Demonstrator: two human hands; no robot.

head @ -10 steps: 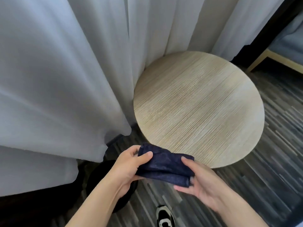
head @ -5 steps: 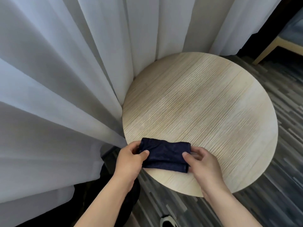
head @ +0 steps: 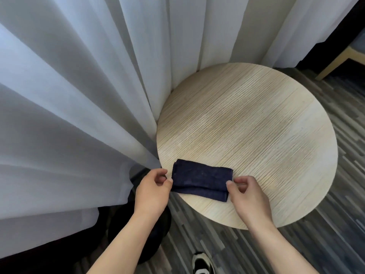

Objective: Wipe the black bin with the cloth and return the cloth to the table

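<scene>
From the head view, your folded dark navy terry cloth (head: pixel 201 181) lies flat on the round pale wood-grain table (head: pixel 256 135), close to the table's near-left edge. Its long axis runs left to right across your body, tilting slightly downward to the right, so each short end faces one of your hands.

Your left hand (head: pixel 153 191) sits at the cloth's left end, the fingers loosely curled and parted, with nothing pinched between them; the thumb side is touching or just shy of the fabric, and I cannot tell which. Your right hand (head: pixel 248 194) sits at the right end in the same loose, half-open curl, the thumb tip right at the cloth's corner and gripping nothing. Both hands are about equally near, with the cloth directly between them and slightly ahead.

The round black bin (head: pixel 158 240) stands on the floor below your left forearm, beside the white sheer curtain (head: pixel 79 115) and mostly hidden by your arm.

With the cloth resting on the table and neither hand holding it, the return step looks finished; drawing both hands straight back toward you should leave the fold undisturbed.
</scene>
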